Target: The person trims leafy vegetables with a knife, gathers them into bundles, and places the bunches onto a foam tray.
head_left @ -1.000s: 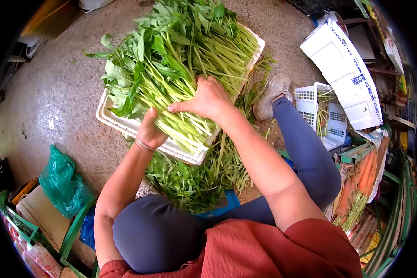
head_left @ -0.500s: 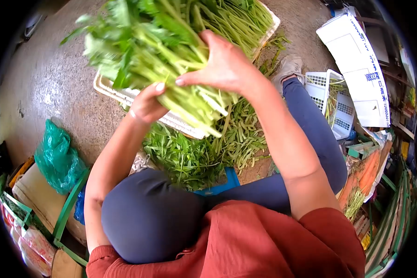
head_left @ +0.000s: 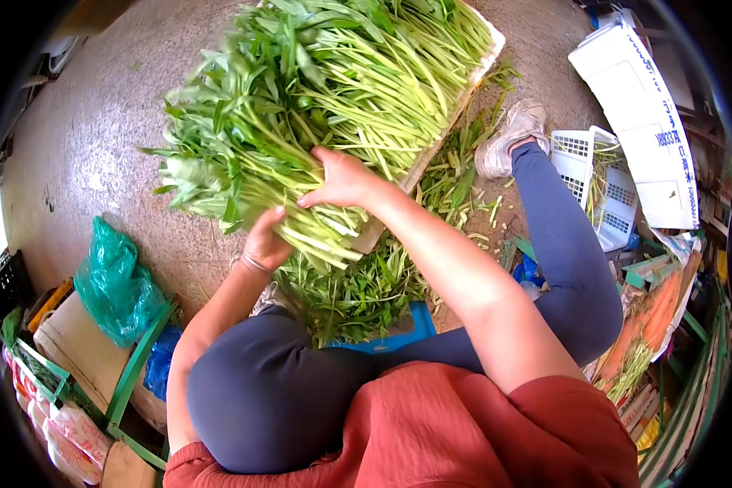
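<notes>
Both my hands hold one bunch of water spinach (head_left: 260, 183), its leaves to the upper left and its pale cut stems toward me. My right hand (head_left: 346, 180) presses over the top of the stems from the right. Under the lower left side is my left hand (head_left: 266, 242), thumb showing and the other fingers hidden by the bunch. The bunch lies at the near left end of a white foam box (head_left: 488, 58), against more water spinach (head_left: 382, 81) laid in rows. Below the stem ends is a heap of loose leaves (head_left: 342, 289).
Stem scraps (head_left: 464, 187) lie on the floor beside my shoe (head_left: 512, 138). A white plastic basket (head_left: 573, 159) and a white carton (head_left: 634, 114) stand at the right. A green plastic bag (head_left: 110, 281) is at the left. Between my legs is a blue edge (head_left: 419, 321).
My hands have lowered the bunch from above the box's near end onto it, beside the other stems. More of the laid rows shows now.
</notes>
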{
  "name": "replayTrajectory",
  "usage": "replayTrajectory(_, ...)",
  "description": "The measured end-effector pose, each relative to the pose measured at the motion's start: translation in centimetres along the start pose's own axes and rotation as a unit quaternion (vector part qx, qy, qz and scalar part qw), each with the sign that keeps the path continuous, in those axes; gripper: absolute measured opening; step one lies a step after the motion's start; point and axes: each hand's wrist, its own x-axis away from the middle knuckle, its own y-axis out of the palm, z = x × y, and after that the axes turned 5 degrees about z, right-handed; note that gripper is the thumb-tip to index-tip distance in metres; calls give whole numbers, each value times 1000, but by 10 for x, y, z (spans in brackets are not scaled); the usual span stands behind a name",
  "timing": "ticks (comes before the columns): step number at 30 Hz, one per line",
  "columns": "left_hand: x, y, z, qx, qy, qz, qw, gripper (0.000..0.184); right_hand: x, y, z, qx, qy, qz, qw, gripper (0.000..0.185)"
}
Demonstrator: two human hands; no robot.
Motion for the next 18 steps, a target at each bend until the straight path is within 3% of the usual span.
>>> replayTrajectory(3,0,15,0,-12,14,-13,1000,49,3,-11,-8,39,5,3,999,89)
replayTrajectory(7,-2,36,2,-16,-28,-107,994,54,-1,-52,-24,-72,74,-145,984,85)
replayTrajectory(9,-17,40,-1,-99,-45,-32,994,53,-8,-46,1,-36,23,-92,995,87)
replayTrajectory(11,-24,26,-5,-104,-4,-54,993,53,-17,-33,13,70,-9,-37,997,89)
replayTrajectory(15,-19,6,-5,-159,18,-5,987,54,7,-28,4,45,3,-2,999,89)
replayTrajectory(16,-15,6,-2,-166,-19,17,986,54,11,-25,4,45,1,-5,999,89)
replayTrajectory(18,-8,5,-2,-174,-73,53,980,54,25,-20,5,109,-56,102,987,88)
